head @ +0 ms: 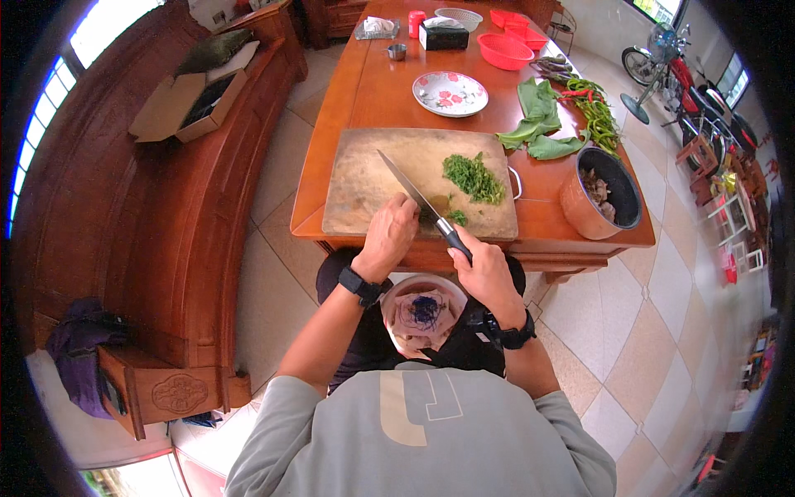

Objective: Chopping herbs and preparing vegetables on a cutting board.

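Note:
My right hand (487,270) grips the black handle of a kitchen knife (410,186). Its long blade slants up and left over a worn wooden cutting board (366,168). Close to the blade, my left hand (392,230) rests at the board's near edge with its fingers curled under; whatever lies beneath the fingertips is hidden. A pile of chopped green leaves (475,178) sits on the right half of the board. A smaller bit of chopped greens (457,217) lies just right of the blade.
Right of the board stands a deep pot (590,208) with brownish pieces inside. Large green leaves (540,112), green peppers (599,118), a floral plate (450,93) and a red basket (506,53) lie farther back. Between my knees is a lined bin (425,310).

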### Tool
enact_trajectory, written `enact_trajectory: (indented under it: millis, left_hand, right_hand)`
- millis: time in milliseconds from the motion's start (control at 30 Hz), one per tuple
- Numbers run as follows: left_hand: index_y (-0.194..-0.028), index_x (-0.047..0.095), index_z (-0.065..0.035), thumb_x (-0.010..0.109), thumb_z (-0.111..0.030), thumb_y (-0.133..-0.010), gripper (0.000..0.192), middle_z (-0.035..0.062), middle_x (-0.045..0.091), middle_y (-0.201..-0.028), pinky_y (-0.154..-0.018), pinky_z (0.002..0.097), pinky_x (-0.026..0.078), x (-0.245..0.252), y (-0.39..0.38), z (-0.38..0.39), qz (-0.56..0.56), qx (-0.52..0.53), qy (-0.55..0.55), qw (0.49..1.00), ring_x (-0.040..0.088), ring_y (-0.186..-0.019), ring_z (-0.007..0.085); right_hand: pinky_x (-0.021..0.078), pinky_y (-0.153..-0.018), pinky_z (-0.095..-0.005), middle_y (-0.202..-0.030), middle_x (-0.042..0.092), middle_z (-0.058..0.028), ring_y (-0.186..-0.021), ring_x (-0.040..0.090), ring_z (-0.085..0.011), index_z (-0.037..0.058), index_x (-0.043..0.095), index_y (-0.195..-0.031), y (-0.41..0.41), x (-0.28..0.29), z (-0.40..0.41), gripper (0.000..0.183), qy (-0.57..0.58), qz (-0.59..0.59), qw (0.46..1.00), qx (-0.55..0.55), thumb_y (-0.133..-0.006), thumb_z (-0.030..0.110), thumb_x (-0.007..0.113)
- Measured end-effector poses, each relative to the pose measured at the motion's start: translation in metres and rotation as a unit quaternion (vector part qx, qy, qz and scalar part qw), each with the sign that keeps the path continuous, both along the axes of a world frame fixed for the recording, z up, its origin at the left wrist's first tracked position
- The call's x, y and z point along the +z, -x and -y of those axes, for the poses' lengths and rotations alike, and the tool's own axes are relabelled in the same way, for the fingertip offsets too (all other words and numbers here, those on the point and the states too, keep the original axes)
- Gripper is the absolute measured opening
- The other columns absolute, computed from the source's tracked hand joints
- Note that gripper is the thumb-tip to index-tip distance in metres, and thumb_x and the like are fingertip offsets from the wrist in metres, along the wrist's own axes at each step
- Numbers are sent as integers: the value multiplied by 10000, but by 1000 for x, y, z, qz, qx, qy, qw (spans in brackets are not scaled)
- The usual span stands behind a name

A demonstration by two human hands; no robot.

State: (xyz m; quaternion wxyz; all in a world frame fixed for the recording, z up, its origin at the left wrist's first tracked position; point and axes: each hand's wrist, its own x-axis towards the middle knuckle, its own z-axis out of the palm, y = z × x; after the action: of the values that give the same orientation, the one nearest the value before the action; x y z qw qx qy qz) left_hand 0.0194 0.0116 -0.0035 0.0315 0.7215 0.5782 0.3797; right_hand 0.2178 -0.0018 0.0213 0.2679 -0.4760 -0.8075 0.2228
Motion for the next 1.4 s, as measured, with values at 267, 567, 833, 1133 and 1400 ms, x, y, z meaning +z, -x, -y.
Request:
enact_trajectory:
  millis: [267, 567, 833, 1133, 1400]
  left_hand:
    - [-850, 534, -3, 558, 24, -772, 86, 186, 529, -843, -630, 460, 455, -5, 2, -2, 4, -13, -18, 1000, 556, -751, 402]
    - [-873, 518, 10, 568, 52, -731, 157, 194, 520, -845, -627, 470, 445, -3, 2, 0, -8, 2, -4, 1000, 548, -761, 411]
    - [-892, 518, 9, 560, 41, -734, 166, 212, 536, -871, -664, 487, 462, -3, -1, -7, -3, -13, 6, 1000, 557, -796, 425]
    - [-888, 541, -1, 550, 35, -743, 149, 205, 551, -908, -673, 493, 471, 6, -4, 4, 13, -22, 0, 1000, 559, -799, 429]
    - [-819, 555, 7, 580, 43, -755, 77, 207, 576, -857, -643, 480, 463, 9, -2, 3, 37, -30, -1, 999, 578, -767, 422]
  right_hand:
    - [495, -628, -489, -750, 626, -255, -716, 625, -435, 30, 547, -1249, -20, 18, 20, 408, 8, -16, 1000, -7, -880, 196, 599]
    - [505, -628, -481, -775, 635, -247, -720, 636, -417, 43, 549, -1254, -26, 26, 35, 409, 13, 7, 1000, 13, -874, 182, 604]
    - [512, -629, -483, -780, 645, -226, -700, 637, -407, 35, 533, -1269, -29, 25, 29, 434, 4, 31, 999, 7, -879, 215, 596]
    - [505, -650, -512, -784, 638, -243, -726, 629, -427, 37, 524, -1262, 4, -5, 13, 445, 7, 49, 999, -5, -865, 223, 598]
    - [525, -612, -487, -748, 635, -200, -693, 641, -399, 37, 471, -1283, 1, -5, 10, 456, -1, 57, 998, 11, -895, 246, 585]
